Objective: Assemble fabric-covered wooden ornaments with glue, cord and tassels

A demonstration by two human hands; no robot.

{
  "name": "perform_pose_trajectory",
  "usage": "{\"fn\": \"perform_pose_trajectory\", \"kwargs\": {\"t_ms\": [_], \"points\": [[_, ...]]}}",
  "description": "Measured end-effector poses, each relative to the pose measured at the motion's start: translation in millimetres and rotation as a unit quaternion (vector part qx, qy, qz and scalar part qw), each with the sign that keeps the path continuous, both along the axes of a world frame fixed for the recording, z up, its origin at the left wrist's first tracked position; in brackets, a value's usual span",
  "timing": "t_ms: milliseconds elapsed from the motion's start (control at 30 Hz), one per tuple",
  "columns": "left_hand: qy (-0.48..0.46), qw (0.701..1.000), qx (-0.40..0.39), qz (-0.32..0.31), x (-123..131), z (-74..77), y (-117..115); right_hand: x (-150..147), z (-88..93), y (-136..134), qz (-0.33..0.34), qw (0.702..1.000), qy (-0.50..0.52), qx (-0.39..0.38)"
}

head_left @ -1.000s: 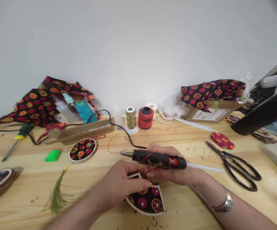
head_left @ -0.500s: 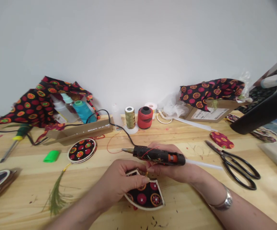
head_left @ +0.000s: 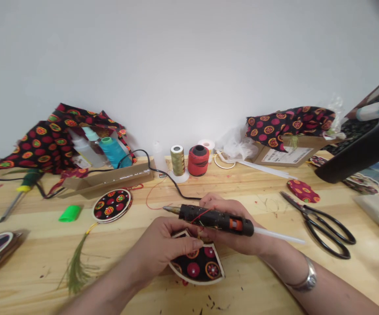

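Hands together at bench centre, fingers almost meeting at the top of the work. Left hand (head_left: 165, 249) is clamped on the upper corner of a fan-shaped piece covered in black patterned fabric (head_left: 197, 269), which has a pale rim and sits low over the wooden workbench (head_left: 137, 284). Right hand (head_left: 231, 227) is wrapped around a black hot glue gun (head_left: 213, 220), held roughly level, nozzle pointing left just above the fan-shaped piece. A white glue stick (head_left: 279, 235) sticks out the back. Red thread (head_left: 200, 215) lies across the gun. Silver bangle (head_left: 307, 278) on right wrist.

Nearby: black power cord (head_left: 176, 188) on the bench behind the hands, black-handled scissors (head_left: 323, 229) to the right, a round fabric-covered disc (head_left: 112, 205) to the left, with a green tassel (head_left: 77, 271) attached by yellow thread. Farther back: gold thread spool (head_left: 178, 160), red thread spool (head_left: 198, 160), blue bottle (head_left: 113, 153), screwdriver (head_left: 22, 194), green plastic piece (head_left: 70, 213), patterned fabric scraps (head_left: 289, 124), cardboard box (head_left: 284, 155).
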State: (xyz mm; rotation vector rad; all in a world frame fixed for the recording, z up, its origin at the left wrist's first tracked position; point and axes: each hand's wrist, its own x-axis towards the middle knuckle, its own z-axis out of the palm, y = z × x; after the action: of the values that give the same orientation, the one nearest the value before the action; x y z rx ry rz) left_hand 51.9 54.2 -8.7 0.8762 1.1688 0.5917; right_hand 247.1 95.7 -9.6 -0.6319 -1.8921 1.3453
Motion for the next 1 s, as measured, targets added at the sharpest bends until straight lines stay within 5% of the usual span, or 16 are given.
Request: {"fn": "perform_pose_trajectory", "kwargs": {"t_ms": [433,1000], "points": [[0.048,0.998,0.044,0.016,0.9,-3.2,-0.5,-3.5,-4.5,1.2,-0.034,0.999,0.024,0.012],[0.11,0.976,0.175,0.063,5.9,-1.6,-5.2,-8.6,3.1,-1.2,-0.071,0.99,0.008,-0.119]]}}
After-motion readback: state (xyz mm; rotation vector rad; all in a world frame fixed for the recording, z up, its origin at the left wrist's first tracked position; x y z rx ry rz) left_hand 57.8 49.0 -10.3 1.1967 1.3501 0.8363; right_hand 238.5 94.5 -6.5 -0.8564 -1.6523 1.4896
